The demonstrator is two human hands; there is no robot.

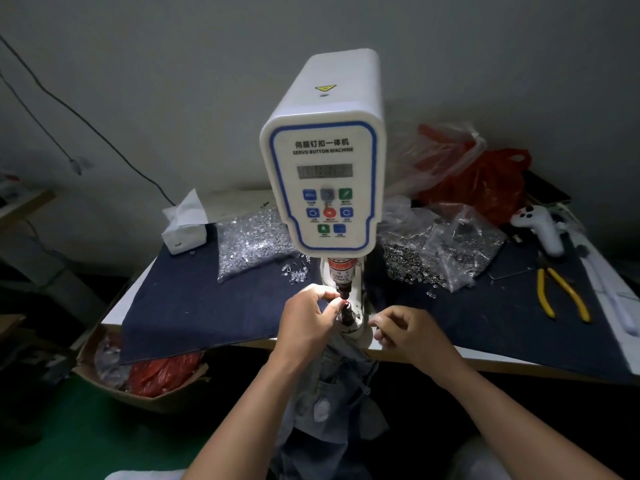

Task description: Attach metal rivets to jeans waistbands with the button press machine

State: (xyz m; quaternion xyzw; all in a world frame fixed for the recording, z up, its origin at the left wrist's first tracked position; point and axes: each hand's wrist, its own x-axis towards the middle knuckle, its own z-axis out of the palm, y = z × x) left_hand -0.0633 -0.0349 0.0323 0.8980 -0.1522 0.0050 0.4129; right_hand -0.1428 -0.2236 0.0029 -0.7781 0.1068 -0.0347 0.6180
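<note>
The bench (pixel 450 355) carries a dark blue cloth (pixel 194 306), probably laid there so that small parts do not roll away. In the middle stands the white button press machine (pixel 323 168), with its punch pointing down over the lower die. The jeans (pixel 332 393), light blue, hang from the die down toward the person, so I judge the waistband lies ready under the punch, though the hands hide the exact spot.

On both sides of the machine lie clear bags: one with pale parts (pixel 249 244) on the left and one with metal rivets (pixel 426 261) on the right, near enough for each hand to reach. Behind are red plastic bags (pixel 485 181), a tissue pack (pixel 185 226) and yellow pliers (pixel 561 296).

The left hand (pixel 304 323) is at the punch tip, with curled fingers that seem to pinch a small part there; I cannot see the part itself. The right hand (pixel 408 330) hovers just beside the die, fingers loosely curled, holding nothing visible. The fingers are very close to the punch, which is a risk.
</note>
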